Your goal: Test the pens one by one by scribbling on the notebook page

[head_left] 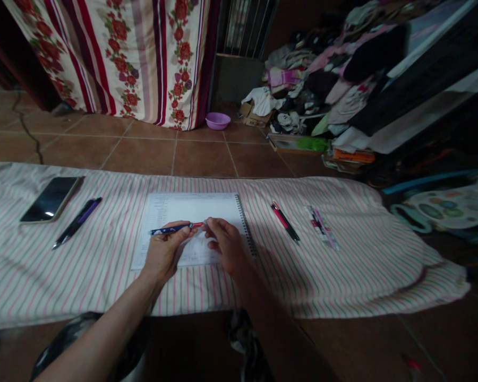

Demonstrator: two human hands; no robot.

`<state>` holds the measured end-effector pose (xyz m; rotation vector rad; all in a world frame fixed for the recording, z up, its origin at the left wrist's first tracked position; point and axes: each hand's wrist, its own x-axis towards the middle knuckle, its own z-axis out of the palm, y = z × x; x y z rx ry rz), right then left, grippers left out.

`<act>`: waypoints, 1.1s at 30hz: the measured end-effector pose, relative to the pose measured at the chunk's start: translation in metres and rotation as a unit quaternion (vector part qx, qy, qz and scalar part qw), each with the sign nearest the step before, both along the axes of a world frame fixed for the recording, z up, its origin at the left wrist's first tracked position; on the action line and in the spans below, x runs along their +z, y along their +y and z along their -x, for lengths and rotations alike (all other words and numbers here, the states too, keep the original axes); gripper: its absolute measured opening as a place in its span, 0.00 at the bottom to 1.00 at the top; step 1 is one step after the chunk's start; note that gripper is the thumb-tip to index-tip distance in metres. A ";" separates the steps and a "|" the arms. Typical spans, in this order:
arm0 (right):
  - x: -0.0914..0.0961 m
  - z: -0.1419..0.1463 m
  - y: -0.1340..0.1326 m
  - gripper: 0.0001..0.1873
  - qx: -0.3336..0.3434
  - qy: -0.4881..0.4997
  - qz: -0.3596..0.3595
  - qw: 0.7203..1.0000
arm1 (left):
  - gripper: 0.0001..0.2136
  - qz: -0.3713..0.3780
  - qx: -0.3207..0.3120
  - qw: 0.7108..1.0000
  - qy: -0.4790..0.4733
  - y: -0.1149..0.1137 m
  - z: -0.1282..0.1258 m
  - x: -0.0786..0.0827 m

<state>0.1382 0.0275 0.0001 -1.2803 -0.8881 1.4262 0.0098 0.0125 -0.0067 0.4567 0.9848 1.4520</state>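
Observation:
A blue pen (171, 229) with a red end is held level over a spiral notebook (191, 209) that lies open on a striped cloth (342, 254). My left hand (163, 254) grips the pen's barrel. My right hand (227, 244) pinches the pen's red end with thumb and fingertips. Both hands hover just above the notebook's lower half.
A phone (51, 199) and a dark purple pen (77, 222) lie on the cloth at the left. A red-and-black pen (286, 222) and a patterned pen (322, 227) lie at the right. Beyond are tiled floor, a floral curtain (135, 58), a purple bowl (217, 120) and piled clothes (322, 79).

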 end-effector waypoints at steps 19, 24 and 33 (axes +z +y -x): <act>-0.012 -0.003 0.007 0.07 -0.011 -0.029 -0.068 0.997 | 0.11 0.022 -0.002 0.999 -0.027 0.000 -0.003 -0.003; -0.004 -0.002 0.004 0.07 0.004 -0.034 -0.084 0.996 | 0.10 0.015 -0.006 0.999 -0.033 0.000 -0.002 -0.004; 0.005 -0.007 0.001 0.18 0.037 -0.094 -0.003 0.995 | 0.11 0.010 -0.004 1.000 -0.026 -0.001 0.001 -0.003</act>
